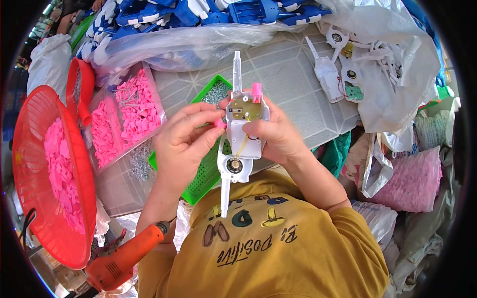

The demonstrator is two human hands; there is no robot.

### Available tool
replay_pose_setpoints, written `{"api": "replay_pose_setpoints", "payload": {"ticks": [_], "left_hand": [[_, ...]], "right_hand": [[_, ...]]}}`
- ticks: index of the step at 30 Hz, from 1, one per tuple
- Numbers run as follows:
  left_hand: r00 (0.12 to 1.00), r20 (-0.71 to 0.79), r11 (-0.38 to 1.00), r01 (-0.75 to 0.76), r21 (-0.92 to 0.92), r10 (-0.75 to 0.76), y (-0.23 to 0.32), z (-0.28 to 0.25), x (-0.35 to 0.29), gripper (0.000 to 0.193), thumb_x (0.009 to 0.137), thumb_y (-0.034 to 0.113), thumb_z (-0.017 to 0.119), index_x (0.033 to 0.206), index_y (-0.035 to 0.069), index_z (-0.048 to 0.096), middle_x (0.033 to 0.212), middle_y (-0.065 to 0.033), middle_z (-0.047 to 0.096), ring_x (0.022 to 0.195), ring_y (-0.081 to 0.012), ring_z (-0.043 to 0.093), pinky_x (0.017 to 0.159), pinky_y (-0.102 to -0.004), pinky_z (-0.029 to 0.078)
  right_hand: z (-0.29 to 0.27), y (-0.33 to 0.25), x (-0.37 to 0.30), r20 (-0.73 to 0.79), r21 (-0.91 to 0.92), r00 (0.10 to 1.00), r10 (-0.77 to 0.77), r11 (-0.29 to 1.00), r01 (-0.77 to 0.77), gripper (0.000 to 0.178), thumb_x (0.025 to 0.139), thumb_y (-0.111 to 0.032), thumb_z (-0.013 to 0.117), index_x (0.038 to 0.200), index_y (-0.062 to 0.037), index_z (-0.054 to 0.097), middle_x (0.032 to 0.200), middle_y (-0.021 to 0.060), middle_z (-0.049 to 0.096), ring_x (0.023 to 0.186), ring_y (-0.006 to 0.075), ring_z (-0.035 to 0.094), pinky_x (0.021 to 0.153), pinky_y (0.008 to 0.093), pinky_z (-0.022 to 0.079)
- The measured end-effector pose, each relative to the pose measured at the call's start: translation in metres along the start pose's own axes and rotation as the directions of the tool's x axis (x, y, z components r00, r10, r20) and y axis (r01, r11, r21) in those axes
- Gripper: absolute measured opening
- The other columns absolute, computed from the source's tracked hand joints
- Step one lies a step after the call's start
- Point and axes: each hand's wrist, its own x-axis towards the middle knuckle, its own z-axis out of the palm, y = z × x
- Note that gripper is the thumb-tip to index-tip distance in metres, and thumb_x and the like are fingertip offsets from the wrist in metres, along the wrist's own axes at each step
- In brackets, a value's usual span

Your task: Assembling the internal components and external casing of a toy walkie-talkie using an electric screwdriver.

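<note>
My right hand (276, 134) grips a white plastic toy housing (242, 136) in front of my chest, its thumb lying across the front. The housing carries a brown circuit board (241, 110), yellow wires, a small round speaker (234, 165) and an upright pink part (256, 93) at its top right. At the housing's left edge, my left hand (184, 139) pinches a small pink plastic piece (219, 122) between thumb and fingers. Beneath both hands lies a green perforated basket (201, 181) with loose screws (217, 92) at its far end.
Pink parts fill a clear tray (158, 107) and a large red basket (82, 164) on the left. An orange power drill (124, 258) hangs lower left. Blue-white shells (253, 11) are heaped behind plastic film. White assemblies (328, 74) with wires lie far right; bags stand right.
</note>
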Motion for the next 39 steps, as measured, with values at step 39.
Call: {"api": "replay_pose_setpoints", "payload": {"ticks": [39], "left_hand": [[0.981,0.095,0.971,0.184,-0.150,-0.171,0.002,-0.008,0.000,0.020,0.091,-0.004,0.065,0.111,-0.005,0.066,0.098,-0.0106,0.070,0.086,-0.0164,0.069,0.077,-0.0261,0.055]], "right_hand": [[0.000,0.003,0.000,0.011,0.012,0.999,0.031,0.999,-0.031,0.058,0.075,0.001,0.058,0.132,0.0038,0.047,0.120,0.0151,0.062,0.103,0.0226,0.066,0.089,0.0362,0.055]]}}
